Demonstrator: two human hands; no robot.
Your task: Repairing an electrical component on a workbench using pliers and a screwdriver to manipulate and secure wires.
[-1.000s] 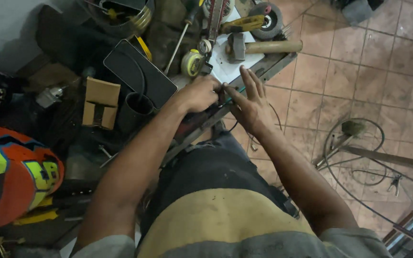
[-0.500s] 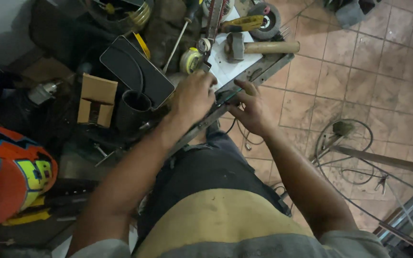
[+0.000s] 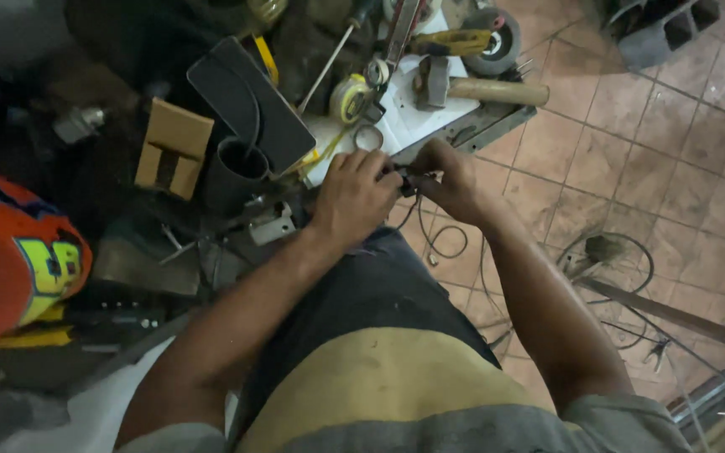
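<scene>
My left hand (image 3: 356, 195) and my right hand (image 3: 449, 179) meet at the near edge of a cluttered metal workbench (image 3: 497, 124). Both pinch a small dark part (image 3: 410, 179) with thin black wires (image 3: 438, 239) that hang down in a loop over the tiled floor. The part is mostly hidden by my fingers. Just beyond my hands lie a wire ring (image 3: 368, 137) and a yellow tape measure (image 3: 349, 98) on a white sheet (image 3: 409, 122).
A hammer with a wooden handle (image 3: 482, 90), a grinding disc (image 3: 497, 35), a screwdriver (image 3: 333, 60), a black flat case (image 3: 249, 101), a dark cup (image 3: 239, 166) and a cardboard box (image 3: 173, 147) crowd the bench. An orange helmet (image 3: 10, 252) sits left. Wire coils (image 3: 610, 268) lie on the floor.
My right hand has closed from spread fingers and both hands have come together on the small wired part. The view has shifted slightly.
</scene>
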